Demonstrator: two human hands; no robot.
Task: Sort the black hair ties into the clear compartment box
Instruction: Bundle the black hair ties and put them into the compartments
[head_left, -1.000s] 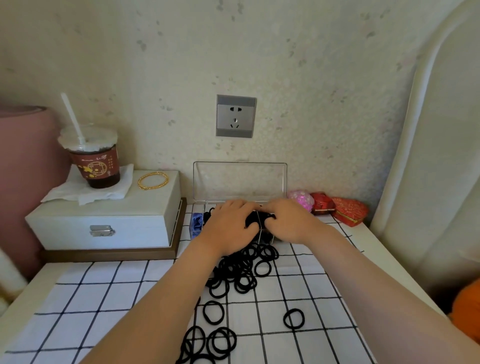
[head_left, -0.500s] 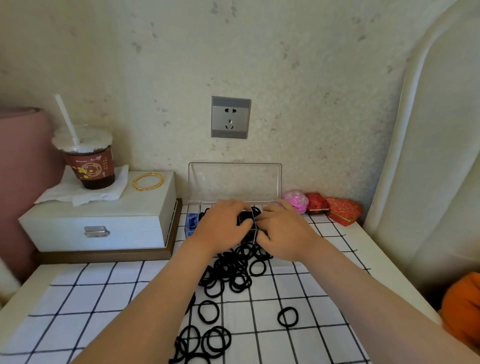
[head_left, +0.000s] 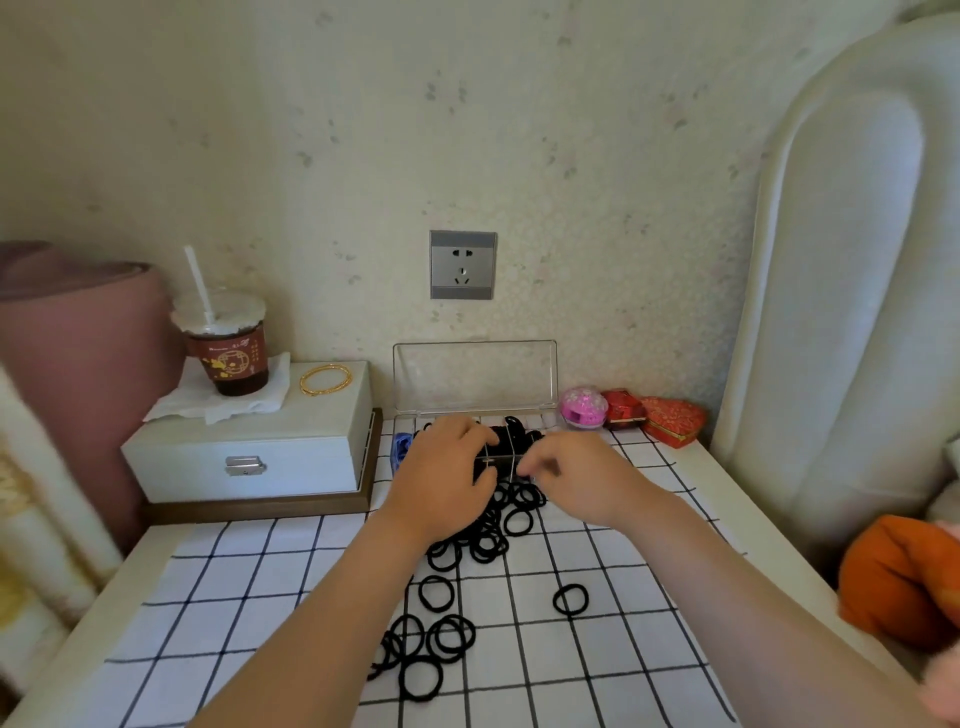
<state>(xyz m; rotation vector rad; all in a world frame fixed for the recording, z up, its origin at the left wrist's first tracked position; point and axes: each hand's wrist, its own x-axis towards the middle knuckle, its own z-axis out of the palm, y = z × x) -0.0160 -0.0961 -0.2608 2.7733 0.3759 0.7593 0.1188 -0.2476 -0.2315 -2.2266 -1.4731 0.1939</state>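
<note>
Seemingly, left fingers (head_left: 470, 435) press black hair ties (head_left: 519, 434) inside the box (head_left: 475, 379).

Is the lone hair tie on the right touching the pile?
Apart. Head view shows the lone hair tie ringed by bare checked cloth, clear of the pile.

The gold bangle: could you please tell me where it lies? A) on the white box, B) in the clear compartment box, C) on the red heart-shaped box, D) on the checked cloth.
A: the gold bangle lies on the lid of the white box, right of the drink cup.
</note>
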